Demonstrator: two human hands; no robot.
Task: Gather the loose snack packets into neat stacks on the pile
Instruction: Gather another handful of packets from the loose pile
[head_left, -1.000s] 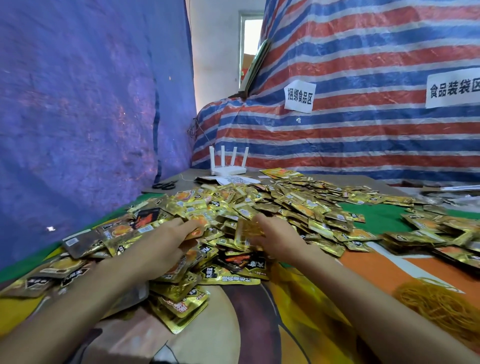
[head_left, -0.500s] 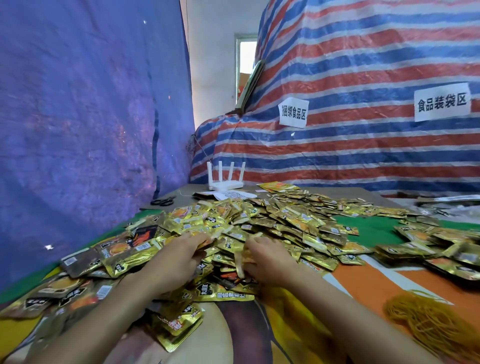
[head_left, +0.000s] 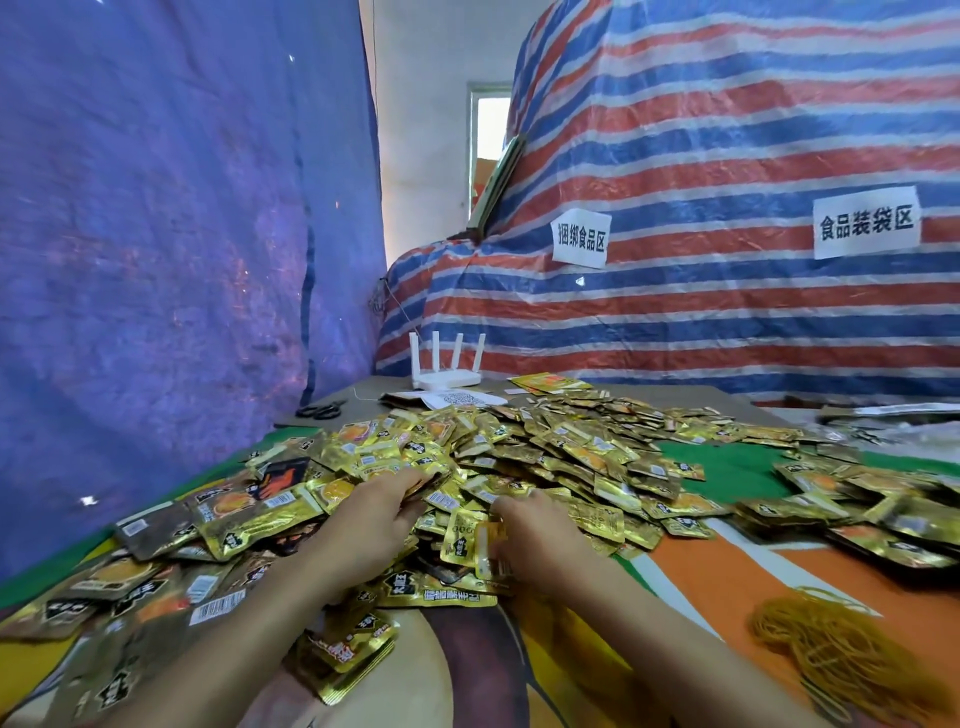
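Note:
A wide heap of gold snack packets (head_left: 561, 452) covers the middle of the table. My left hand (head_left: 371, 519) lies on the near side of the heap, fingers stretched forward and pressing on packets. My right hand (head_left: 530, 535) holds a few gold packets (head_left: 475, 540) upright on edge, fingers curled round them. A small neat stack of packets (head_left: 348, 654) sits under my left forearm near the table's front.
More packets spread to the left (head_left: 171, 561) and right (head_left: 883, 514). A bundle of yellow rubber bands (head_left: 826, 644) lies front right. A white router (head_left: 447, 374) and black scissors (head_left: 322, 410) sit at the back. Tarps hang behind and to the left.
Both hands have pushed a little further forward into the heap. The packets in my right hand stand more upright than before.

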